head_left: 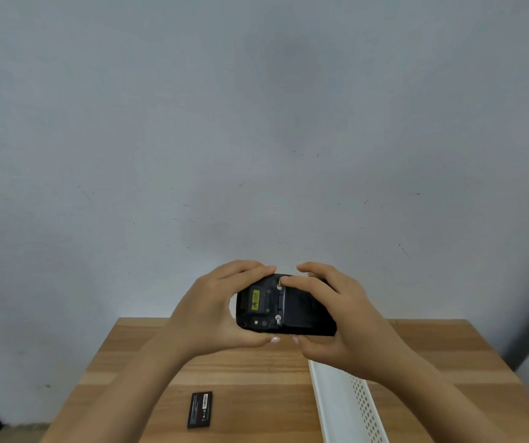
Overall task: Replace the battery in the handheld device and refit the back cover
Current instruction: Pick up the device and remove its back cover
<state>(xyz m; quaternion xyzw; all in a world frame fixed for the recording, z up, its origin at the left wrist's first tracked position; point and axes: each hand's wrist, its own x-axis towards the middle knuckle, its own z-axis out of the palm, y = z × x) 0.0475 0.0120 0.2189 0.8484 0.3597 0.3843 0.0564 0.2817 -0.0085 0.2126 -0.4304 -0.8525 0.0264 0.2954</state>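
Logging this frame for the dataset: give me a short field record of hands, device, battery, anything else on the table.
left hand: grips left end of black handheld device, held above table
right hand: grips right end, a fingertip at upper silver latch
device: back facing camera, yellow label visible
loose black flat battery: lying on wooden table, untouched
white perforated plastic tray: on table, right side

Black handheld device (284,306) with a yellow label and two silver latches. Black battery (199,409) with small pale print. Light brown, wood-grained surface (241,372). White tray (346,404), its side patterned with small perforations. Plain grey-white wall (256,123).
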